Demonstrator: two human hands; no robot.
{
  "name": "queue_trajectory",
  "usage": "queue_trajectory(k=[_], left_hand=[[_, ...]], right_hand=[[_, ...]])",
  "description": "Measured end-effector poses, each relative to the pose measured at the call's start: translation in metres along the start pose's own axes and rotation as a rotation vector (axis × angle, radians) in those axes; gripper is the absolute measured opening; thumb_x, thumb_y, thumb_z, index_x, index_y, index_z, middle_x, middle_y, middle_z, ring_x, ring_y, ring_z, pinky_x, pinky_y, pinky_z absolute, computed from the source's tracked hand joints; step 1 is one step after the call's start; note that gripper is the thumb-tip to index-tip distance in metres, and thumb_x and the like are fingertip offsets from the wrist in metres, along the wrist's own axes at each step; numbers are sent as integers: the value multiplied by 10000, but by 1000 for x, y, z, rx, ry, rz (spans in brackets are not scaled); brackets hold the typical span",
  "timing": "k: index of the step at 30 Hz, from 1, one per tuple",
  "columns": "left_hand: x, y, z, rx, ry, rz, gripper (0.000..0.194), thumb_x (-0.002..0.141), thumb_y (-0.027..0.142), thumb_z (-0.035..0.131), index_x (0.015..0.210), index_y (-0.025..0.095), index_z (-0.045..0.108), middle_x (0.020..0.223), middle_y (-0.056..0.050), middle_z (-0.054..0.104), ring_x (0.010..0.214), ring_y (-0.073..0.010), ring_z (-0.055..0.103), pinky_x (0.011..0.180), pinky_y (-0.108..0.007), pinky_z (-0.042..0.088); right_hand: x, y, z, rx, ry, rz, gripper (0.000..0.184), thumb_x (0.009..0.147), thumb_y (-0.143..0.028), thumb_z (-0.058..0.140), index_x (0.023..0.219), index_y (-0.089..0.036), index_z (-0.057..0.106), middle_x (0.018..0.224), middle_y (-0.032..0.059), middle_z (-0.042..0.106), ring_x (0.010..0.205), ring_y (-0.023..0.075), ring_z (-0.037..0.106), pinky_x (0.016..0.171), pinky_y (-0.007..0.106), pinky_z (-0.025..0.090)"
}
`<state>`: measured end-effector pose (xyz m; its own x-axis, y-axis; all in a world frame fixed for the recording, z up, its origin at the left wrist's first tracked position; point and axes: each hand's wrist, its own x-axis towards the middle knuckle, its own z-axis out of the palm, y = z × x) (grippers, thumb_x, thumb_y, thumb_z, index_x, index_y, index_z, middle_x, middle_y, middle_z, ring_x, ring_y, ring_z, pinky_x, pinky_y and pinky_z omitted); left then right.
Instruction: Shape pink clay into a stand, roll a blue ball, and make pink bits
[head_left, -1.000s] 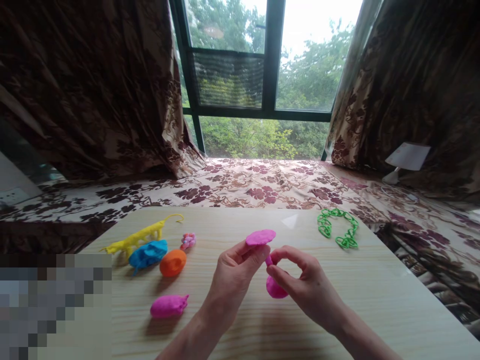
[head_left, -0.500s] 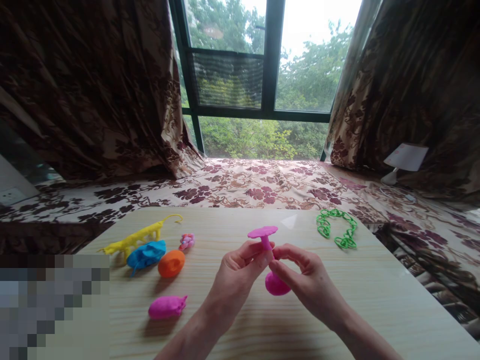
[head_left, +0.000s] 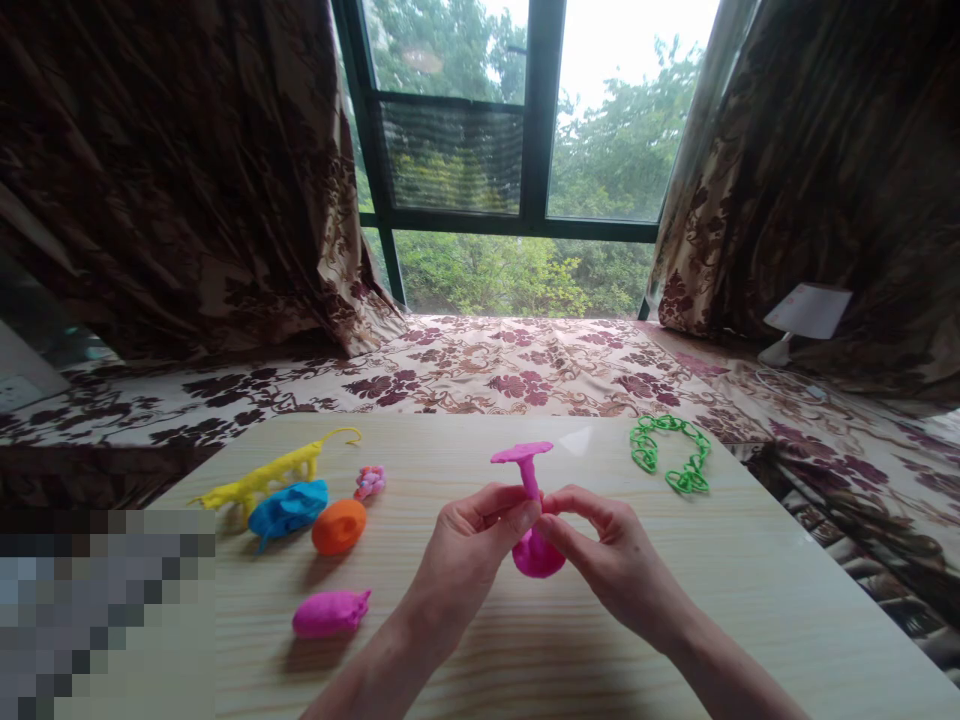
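Note:
Above the table I hold a pink modelling-clay piece point(head_left: 538, 556), with a flat disc on top, a thin stem and a rounded bowl-like bottom. My left hand point(head_left: 480, 540) pinches the stem between thumb and fingers. From the other side, the closed thumb and fingertips of my right hand point(head_left: 600, 535) press on the stem just above the rounded part. The fingertips hide the middle of the stem. Left of my hands, a pink clay roll point(head_left: 330, 614) with a crimped end lies on the table.
On the table's left are a yellow clay animal figure point(head_left: 259, 476), a blue clay lump point(head_left: 289, 510), an orange clay round point(head_left: 339, 527) and a small multicoloured clay piece point(head_left: 370, 482). A green clay chain point(head_left: 686, 478) lies at the back right. A lamp point(head_left: 806, 312) stands beyond.
The pink piece has turned in my fingers: its rounded bottom has swung left beneath the stem, and the disc sits slightly higher. Both hands keep their pinch.

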<state>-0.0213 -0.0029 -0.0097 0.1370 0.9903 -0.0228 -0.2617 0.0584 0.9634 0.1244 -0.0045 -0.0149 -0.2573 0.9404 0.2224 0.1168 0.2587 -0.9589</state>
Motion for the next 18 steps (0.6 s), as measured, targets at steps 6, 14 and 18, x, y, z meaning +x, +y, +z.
queue_trajectory(k=[6,14,18], left_hand=[[3,-6,-7,11,-23,-15,253,705,303,656,930,191,693,782,-35,695,761,-145,564,730,-247,421],[5,-10,-10,1,-51,-28,260,749,320,610,959,182,676,825,-55,690,791,-155,570,799,-296,421],[5,-11,-10,1,-25,-35,200,722,302,641,873,177,682,787,-33,679,768,-137,557,749,-255,418]], right_hand=[[-1,5,1,-70,-20,-24,176,811,-319,547,762,-167,620,791,19,624,731,147,612,681,245,480],[-2,5,1,-110,-50,-64,200,846,-281,501,762,-163,639,796,24,618,767,145,597,705,243,459],[-2,6,0,-134,-51,-62,182,829,-288,532,758,-165,646,792,22,621,771,146,596,726,252,454]])
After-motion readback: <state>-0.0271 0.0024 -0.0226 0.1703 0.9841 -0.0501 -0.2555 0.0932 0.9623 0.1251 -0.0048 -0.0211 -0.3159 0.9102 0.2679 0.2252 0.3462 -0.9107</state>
